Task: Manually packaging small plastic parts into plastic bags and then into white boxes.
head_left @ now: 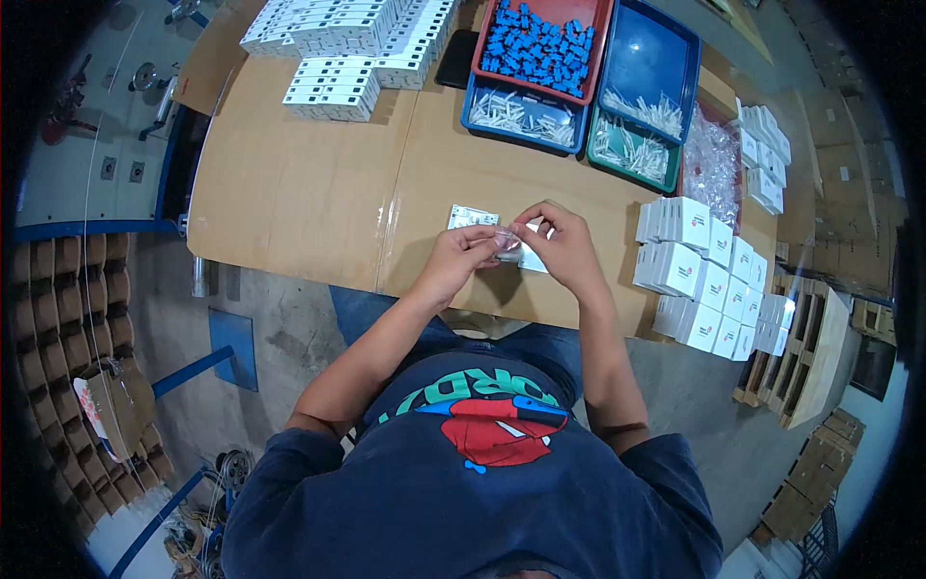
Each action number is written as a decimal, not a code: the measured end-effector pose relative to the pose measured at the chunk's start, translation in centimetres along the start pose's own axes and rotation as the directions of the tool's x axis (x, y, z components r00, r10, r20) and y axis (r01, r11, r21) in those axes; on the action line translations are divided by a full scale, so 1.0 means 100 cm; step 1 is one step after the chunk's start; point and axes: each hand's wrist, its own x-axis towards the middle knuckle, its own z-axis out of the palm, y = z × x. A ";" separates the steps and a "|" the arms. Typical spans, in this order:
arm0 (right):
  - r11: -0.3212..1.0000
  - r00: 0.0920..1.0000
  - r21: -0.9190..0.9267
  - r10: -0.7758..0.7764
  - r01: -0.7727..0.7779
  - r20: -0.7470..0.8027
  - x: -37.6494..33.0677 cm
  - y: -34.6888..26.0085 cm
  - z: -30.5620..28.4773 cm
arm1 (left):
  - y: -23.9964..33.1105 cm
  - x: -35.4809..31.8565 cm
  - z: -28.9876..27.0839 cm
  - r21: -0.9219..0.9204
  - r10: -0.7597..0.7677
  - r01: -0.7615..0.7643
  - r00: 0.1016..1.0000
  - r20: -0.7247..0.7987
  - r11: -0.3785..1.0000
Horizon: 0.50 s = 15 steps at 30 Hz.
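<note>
Small clear plastic item, likely a bag, on the near side of the red tray holding blue parts, is pinched by left hand and right hand fingertips, presumably to steady it; white boxes, nearer and right of that tray, stand in rows, apparently to save space.

A flat black object lies well beyond the left hand; a blue floor plate and brown gridded compartments sit to its left, while a wooden pallet and brown cartons stand right of the right hand.
</note>
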 end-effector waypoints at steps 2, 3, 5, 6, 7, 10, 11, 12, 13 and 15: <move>1.000 1.000 -0.006 -0.001 0.001 0.013 -0.001 0.005 -0.002 | 0.004 -0.002 0.002 -0.010 -0.010 0.010 1.000 -0.001 1.000; 0.999 0.999 0.034 -0.034 0.032 0.039 -0.001 0.010 -0.004 | 0.006 -0.002 0.003 -0.034 -0.026 0.025 1.000 -0.015 0.999; 0.995 0.996 0.077 -0.067 0.062 0.065 -0.002 0.010 -0.004 | 0.009 -0.004 0.004 -0.058 -0.042 0.040 0.999 -0.031 0.997; 0.983 0.999 0.181 0.037 -0.043 0.037 -0.003 0.005 -0.005 | 0.010 -0.004 0.004 -0.070 -0.046 0.043 0.998 -0.035 0.997; 0.948 0.989 0.285 0.144 -0.143 0.020 -0.003 0.003 -0.005 | 0.011 -0.004 0.004 -0.082 -0.049 0.046 0.998 -0.039 0.996; 0.941 0.989 0.305 0.144 -0.150 0.041 -0.007 0.011 -0.009 | 0.015 -0.005 0.005 -0.124 -0.032 0.025 0.998 -0.060 0.992; 0.941 0.989 0.305 0.145 -0.150 0.039 -0.008 0.013 -0.010 | 0.015 -0.005 0.006 -0.123 -0.032 0.025 0.998 -0.057 0.992; 0.945 0.986 0.284 0.147 -0.163 0.076 -0.010 0.016 -0.010 | 0.015 -0.004 0.006 -0.125 -0.015 0.008 0.998 -0.054 0.992; 0.949 0.982 0.263 0.150 -0.175 0.114 -0.013 0.017 -0.010 | 0.015 -0.003 0.006 -0.127 0.002 -0.008 0.999 -0.051 0.992; 0.931 0.969 0.289 0.181 -0.223 0.166 -0.016 0.009 -0.009 | 0.012 -0.002 0.002 -0.136 0.010 -0.016 0.999 -0.044 0.991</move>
